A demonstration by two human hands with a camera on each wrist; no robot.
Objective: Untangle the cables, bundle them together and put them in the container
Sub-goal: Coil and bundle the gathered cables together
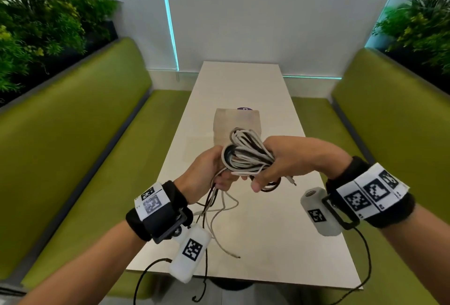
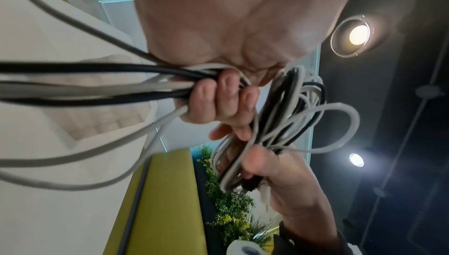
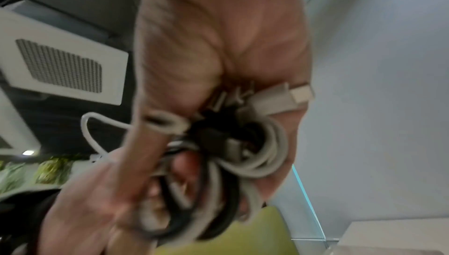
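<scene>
A coiled bundle of white and black cables (image 1: 246, 153) hangs in the air above the white table (image 1: 267, 243). My right hand (image 1: 275, 163) grips one end of the coil, fingers curled round it (image 3: 243, 144). My left hand (image 1: 214, 170) grips the strands at the other side (image 2: 218, 95); loose cable tails (image 1: 219, 209) dangle from it toward the table. Behind the bundle stands a pale, translucent container (image 1: 237, 124) on the table. White and black plugs stick out of my right fist (image 3: 286, 99).
Green bench seats (image 1: 73, 158) flank the narrow table on both sides. Plants (image 1: 36, 24) line the tops of the seat backs. A small purple disc (image 1: 244, 109) lies just behind the container. The table's near part (image 1: 280, 256) shows bare surface.
</scene>
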